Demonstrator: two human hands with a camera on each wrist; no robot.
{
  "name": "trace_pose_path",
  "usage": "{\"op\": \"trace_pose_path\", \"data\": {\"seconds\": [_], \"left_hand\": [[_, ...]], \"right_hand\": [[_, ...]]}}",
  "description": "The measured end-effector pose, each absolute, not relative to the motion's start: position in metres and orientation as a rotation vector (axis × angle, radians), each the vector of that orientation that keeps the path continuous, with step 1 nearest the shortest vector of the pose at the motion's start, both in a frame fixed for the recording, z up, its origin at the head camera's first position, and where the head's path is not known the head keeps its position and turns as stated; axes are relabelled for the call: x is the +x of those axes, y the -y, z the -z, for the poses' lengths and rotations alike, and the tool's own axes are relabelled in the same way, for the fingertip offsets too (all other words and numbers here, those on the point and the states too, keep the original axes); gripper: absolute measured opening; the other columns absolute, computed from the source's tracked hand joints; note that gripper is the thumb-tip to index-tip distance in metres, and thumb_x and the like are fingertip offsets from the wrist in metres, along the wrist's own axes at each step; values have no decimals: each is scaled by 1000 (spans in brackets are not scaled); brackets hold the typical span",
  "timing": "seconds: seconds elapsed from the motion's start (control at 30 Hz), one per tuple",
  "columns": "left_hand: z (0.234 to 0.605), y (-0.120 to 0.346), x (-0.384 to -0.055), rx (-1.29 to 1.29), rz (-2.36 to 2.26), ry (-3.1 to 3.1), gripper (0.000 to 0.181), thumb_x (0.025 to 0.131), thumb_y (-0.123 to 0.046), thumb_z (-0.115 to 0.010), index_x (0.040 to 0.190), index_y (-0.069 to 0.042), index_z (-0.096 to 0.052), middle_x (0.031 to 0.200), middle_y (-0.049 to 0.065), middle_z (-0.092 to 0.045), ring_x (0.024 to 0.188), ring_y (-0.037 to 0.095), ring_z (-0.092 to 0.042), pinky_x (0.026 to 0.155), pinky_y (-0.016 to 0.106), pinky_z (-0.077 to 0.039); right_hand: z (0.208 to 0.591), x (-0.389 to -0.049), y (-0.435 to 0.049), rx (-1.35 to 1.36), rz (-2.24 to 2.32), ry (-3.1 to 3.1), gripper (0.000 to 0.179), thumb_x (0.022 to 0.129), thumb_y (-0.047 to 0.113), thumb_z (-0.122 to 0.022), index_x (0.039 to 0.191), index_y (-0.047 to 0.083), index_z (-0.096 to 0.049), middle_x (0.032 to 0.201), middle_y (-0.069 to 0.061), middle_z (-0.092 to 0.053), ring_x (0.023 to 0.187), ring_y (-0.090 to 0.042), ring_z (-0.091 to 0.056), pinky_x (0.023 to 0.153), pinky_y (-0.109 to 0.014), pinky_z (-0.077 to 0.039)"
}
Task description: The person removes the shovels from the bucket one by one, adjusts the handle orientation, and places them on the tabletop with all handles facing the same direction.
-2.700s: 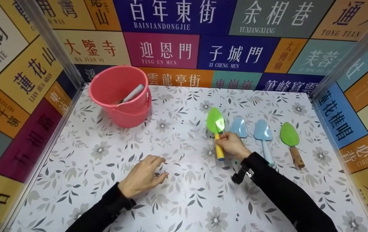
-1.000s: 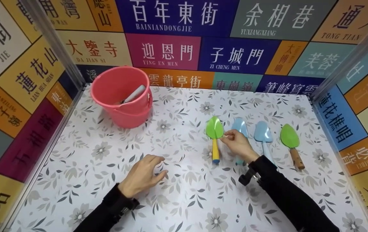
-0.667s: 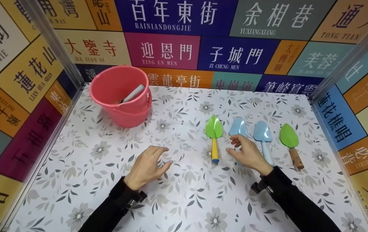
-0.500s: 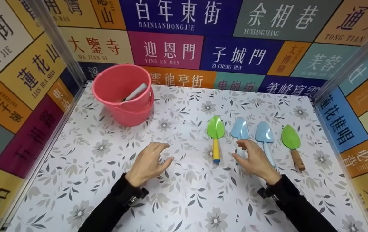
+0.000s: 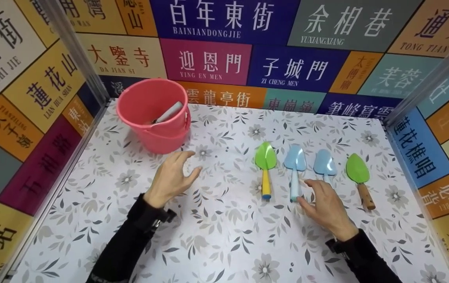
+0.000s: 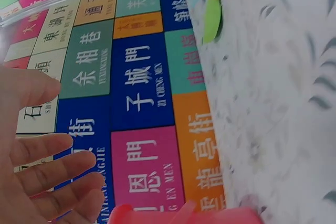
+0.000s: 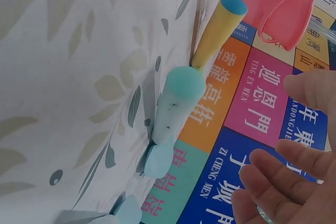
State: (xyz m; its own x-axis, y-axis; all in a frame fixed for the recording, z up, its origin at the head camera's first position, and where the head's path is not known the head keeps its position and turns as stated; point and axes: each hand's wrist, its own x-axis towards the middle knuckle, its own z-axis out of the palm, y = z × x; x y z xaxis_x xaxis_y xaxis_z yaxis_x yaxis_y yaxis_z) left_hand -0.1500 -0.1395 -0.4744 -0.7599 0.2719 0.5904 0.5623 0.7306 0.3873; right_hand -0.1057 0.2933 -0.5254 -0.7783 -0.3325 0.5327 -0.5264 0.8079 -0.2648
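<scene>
In the head view my left hand (image 5: 169,179) is in the air just in front of the red-pink bucket (image 5: 161,137), fingers apart and holding nothing. My right hand (image 5: 328,206) has its thumb and forefinger spread beside the handle of a light blue trowel (image 5: 294,157), also holding nothing. To the left of that trowel lies a green trowel with a yellow handle (image 5: 265,182). Another light blue trowel (image 5: 324,161) has its handle mostly hidden behind my right hand. Rightmost in the row is a green trowel with a brown wooden handle (image 5: 365,195).
Inside the bucket leans something with a pale grey handle (image 5: 168,113). A flower-patterned white table (image 5: 224,236) carries everything. Panels of coloured street-sign lettering (image 5: 205,61) wall it in at the back and sides, with clear posts at the corners.
My right hand has let go of the yellow-handled trowel, now flat on the table, and drawn back to the right. My left hand has risen toward the bucket.
</scene>
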Motion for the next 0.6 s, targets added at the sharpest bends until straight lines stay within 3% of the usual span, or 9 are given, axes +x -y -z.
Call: {"op": "trace_pose_path", "data": {"seconds": [0.23, 0.4, 0.6], "left_hand": [[425, 161, -194, -531, 850, 2485, 39, 89, -17, -74, 119, 6, -63, 112, 25, -70, 105, 40, -66, 95, 50, -54], [389, 183, -234, -335, 876, 2629, 45, 92, -24, -70, 123, 7, -60, 113, 28, -67, 104, 42, -64, 93, 51, -53], [366, 203, -270, -78, 859, 2857, 54, 96, -33, -61, 133, 7, -53, 129, 29, -61, 121, 43, -57, 104, 51, -47]], "right_hand": [[525, -105, -297, 613, -543, 2531, 54, 75, 15, -85, 118, -8, -60, 103, -23, -65, 92, -38, -63, 77, -49, -54], [526, -104, -297, 626, -535, 2520, 53, 75, 15, -84, 117, -8, -60, 101, -22, -65, 90, -38, -63, 76, -48, -53], [526, -102, -298, 636, -520, 2517, 53, 75, 15, -84, 116, -8, -61, 100, -22, -65, 90, -37, -63, 76, -48, -53]]}}
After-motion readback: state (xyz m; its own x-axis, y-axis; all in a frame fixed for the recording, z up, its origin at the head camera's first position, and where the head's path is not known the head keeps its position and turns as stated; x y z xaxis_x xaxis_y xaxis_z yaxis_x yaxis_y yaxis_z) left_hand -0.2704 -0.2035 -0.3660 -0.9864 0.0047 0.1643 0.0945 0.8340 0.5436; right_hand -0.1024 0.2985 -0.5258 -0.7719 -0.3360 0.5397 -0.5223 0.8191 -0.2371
